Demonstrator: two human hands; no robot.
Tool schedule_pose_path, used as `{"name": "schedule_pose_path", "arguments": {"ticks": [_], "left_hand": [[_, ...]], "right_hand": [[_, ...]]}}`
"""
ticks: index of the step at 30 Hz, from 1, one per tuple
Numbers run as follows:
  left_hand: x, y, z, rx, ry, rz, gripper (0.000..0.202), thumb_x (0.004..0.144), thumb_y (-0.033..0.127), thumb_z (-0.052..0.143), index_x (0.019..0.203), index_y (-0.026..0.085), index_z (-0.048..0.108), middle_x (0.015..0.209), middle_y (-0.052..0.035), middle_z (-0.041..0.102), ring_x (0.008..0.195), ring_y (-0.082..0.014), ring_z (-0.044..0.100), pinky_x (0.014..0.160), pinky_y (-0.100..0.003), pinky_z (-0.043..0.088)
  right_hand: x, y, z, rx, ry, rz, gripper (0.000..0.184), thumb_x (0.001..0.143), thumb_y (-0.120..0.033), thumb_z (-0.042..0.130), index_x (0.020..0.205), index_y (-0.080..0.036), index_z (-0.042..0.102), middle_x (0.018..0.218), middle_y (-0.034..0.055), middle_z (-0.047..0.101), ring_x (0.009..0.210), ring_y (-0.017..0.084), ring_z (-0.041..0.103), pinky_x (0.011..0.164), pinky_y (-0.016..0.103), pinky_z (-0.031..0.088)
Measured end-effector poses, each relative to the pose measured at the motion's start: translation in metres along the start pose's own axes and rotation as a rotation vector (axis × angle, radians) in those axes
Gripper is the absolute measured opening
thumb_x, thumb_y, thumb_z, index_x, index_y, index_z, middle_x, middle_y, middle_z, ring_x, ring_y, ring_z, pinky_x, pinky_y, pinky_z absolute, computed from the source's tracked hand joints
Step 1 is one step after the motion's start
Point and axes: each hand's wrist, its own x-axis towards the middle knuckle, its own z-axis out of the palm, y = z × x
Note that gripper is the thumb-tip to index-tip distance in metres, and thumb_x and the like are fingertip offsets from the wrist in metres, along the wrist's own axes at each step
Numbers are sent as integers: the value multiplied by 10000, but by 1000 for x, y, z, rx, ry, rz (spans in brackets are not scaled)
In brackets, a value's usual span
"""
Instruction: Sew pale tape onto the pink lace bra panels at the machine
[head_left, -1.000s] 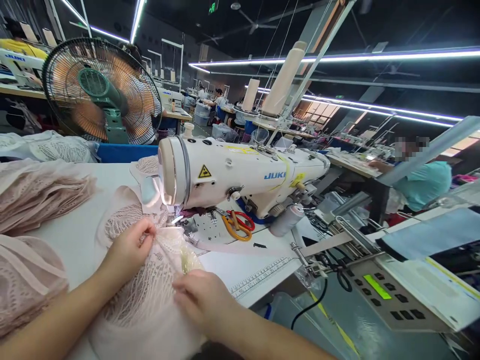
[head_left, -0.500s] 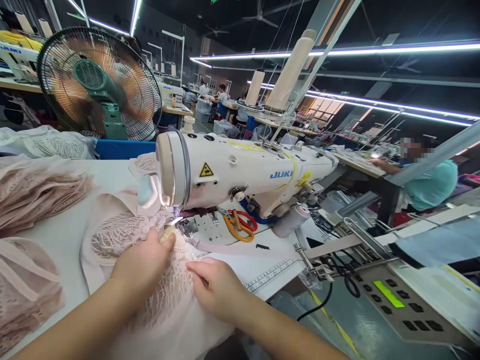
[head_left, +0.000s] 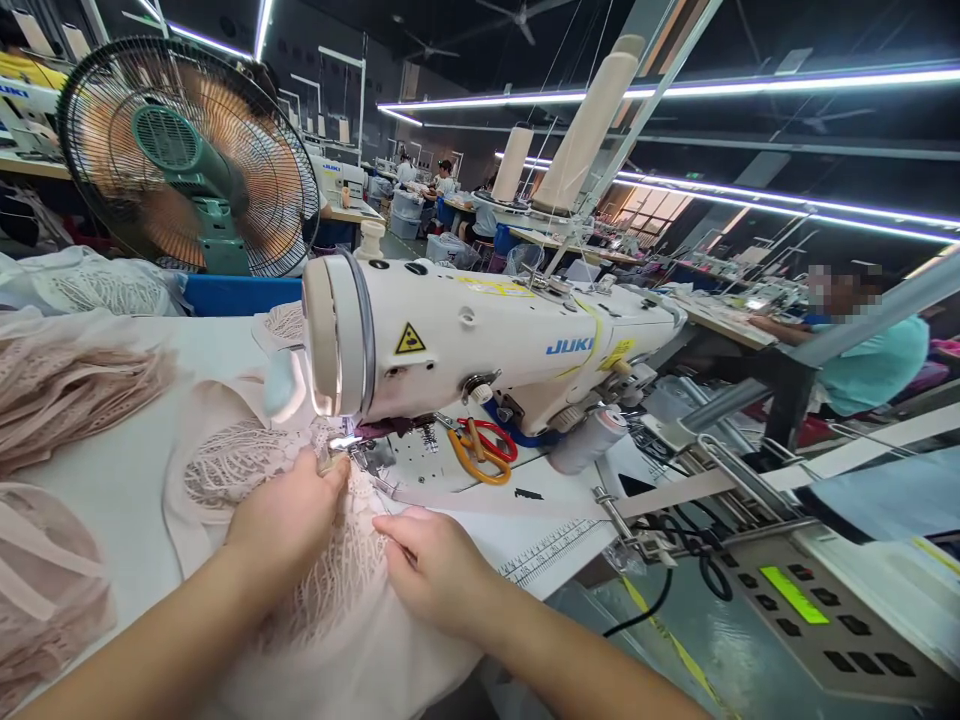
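A pale pink lace garment (head_left: 247, 465) lies on the white table under the head of a white Juki sewing machine (head_left: 480, 345). My left hand (head_left: 289, 520) presses on the lace just before the needle area, thumb and fingers pinched on the fabric edge. Close on its right, my right hand (head_left: 439, 565) rests on the same lace, fingers curled down and pinching it. The needle and presser foot (head_left: 341, 445) sit right beyond my left thumb.
Orange and red scissors (head_left: 480, 450) lie under the machine arm. Stacks of pink lace pieces (head_left: 67, 390) fill the left. A green standing fan (head_left: 187, 160) is behind. A control panel (head_left: 802, 610) sits lower right. A person in teal (head_left: 870, 355) works at the right.
Both hands have slid the lace forward to the needle; the left hand went from the fabric's left part to the presser foot, and the right hand followed up and right.
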Motion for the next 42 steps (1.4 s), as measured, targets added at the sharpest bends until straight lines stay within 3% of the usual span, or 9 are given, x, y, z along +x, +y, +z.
{"name": "schedule_pose_path", "arguments": {"ticks": [5,8,13,16,19,22,24,38,42], "left_hand": [[4,-4,1,-24,23,-5,624,838,86,246,1414,259,412,1033,-160,529,697,-272,637,552,-367,477],[7,-7,0,-35,64,12,576,858,103,236,1360,249,480,983,-153,538,672,-270,633,538,-361,463],[6,-13,-3,22,180,65,500,866,83,265,1210,233,594,1079,-164,571,776,-266,639,546,-323,470],[0,-16,6,99,396,296,440,848,62,328,1067,195,686,1244,-158,581,1086,-321,577,814,-449,505],[-11,-15,25,73,523,508,350,872,190,429,1107,181,688,1199,-136,651,1191,-327,527,1037,-569,356],[-22,-14,43,0,526,496,579,751,488,629,1248,190,613,1265,-159,620,1221,-392,495,1036,-667,291],[-25,-15,48,-3,523,471,732,642,562,712,1271,204,598,1332,-177,564,1253,-426,457,1033,-713,237],[-18,-22,35,75,398,447,658,674,499,708,1259,213,611,1369,-210,514,1280,-449,431,978,-762,268],[-15,-25,36,93,440,466,666,676,504,695,1262,200,610,1363,-223,515,1263,-465,440,969,-773,263]], "right_hand": [[4,-1,-2,-31,2,9,123,786,-109,438,698,-173,496,622,-30,335,591,115,375,548,244,261],[8,-2,-3,-65,0,5,144,794,-110,435,738,-164,556,630,-26,347,602,121,383,560,249,278],[12,-1,-3,-75,-7,-1,323,841,-158,419,1046,-147,668,696,23,503,666,156,488,627,265,378],[12,0,-3,-60,-15,-1,372,869,-202,420,1154,-144,653,793,77,603,730,185,553,682,287,432],[11,0,-4,-55,-39,9,367,885,-224,430,1167,-138,649,886,113,647,812,212,594,744,309,461],[12,-1,-5,-81,-74,36,375,902,-230,436,1213,-148,626,926,121,656,851,226,605,768,322,467],[14,-2,-4,-125,-94,64,385,911,-233,438,1251,-164,604,926,118,653,843,230,604,752,327,465],[24,-8,-3,-281,-151,111,294,938,-268,422,1139,-179,617,934,97,656,846,225,612,712,315,442],[25,-12,-8,-311,-160,107,299,928,-294,434,1154,-187,598,923,98,662,815,242,614,652,323,421]]}}
